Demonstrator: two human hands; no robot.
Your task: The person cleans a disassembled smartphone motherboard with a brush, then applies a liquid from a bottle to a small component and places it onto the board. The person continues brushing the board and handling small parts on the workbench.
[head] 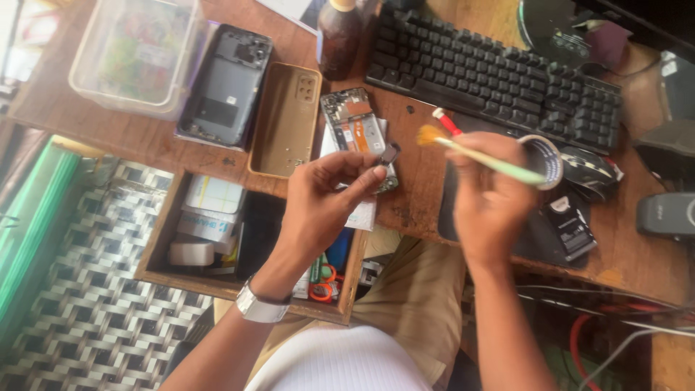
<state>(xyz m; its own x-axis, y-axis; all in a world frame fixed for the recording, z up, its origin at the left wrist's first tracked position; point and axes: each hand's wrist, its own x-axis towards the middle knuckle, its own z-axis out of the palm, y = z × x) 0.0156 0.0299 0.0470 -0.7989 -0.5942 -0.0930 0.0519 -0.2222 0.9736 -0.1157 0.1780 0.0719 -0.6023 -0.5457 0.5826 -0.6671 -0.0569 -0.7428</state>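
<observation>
My left hand (322,203) pinches a small dark phone part (389,153) between thumb and fingertips, held just above the desk edge. My right hand (489,195) grips a thin pale green brush (481,155) whose orange bristles point left, close to the small part. Behind the part lies an opened phone board (355,123) with an orange strip on white paper. A silver watch sits on my left wrist.
On the wooden desk (420,188) lie a dark phone back frame (228,83), a tan phone case (286,119), a clear plastic box (137,54), a brown bottle (339,36), a black keyboard (499,72), a tape roll (546,156) and a mouse (590,170). An open drawer (217,232) holds small items.
</observation>
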